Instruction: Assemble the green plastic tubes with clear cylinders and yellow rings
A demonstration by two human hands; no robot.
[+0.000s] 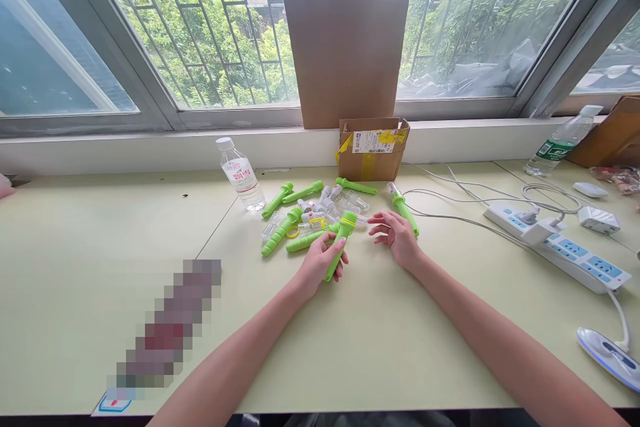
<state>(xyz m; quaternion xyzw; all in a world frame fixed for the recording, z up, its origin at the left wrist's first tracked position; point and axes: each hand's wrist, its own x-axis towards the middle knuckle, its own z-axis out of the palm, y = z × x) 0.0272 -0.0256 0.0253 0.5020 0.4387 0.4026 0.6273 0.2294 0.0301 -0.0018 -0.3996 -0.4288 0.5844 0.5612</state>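
Note:
My left hand [320, 260] is wrapped round a green plastic handle [347, 225], shaped like a small torch, with a ribbed, screw-threaded head and a yellow ring below the thread. To its right, my right hand [395, 237] hovers with loosely curled fingers apart, holding nothing. Beyond both hands lies a pile of similar green handles [281, 231], clear ribbed plastic covers [346, 203] and small white parts. A loose yellow ring [292, 232] is among them. Just behind my right hand rests a green handle with a clear cover on its end [403, 209].
A cardboard box [373, 150] stands behind the pile, and a water bottle [241, 173] at its left. On the right are a white power strip [557, 247], cables and another bottle [563, 141]. A blurred-out object [167, 327] lies at the table's left front.

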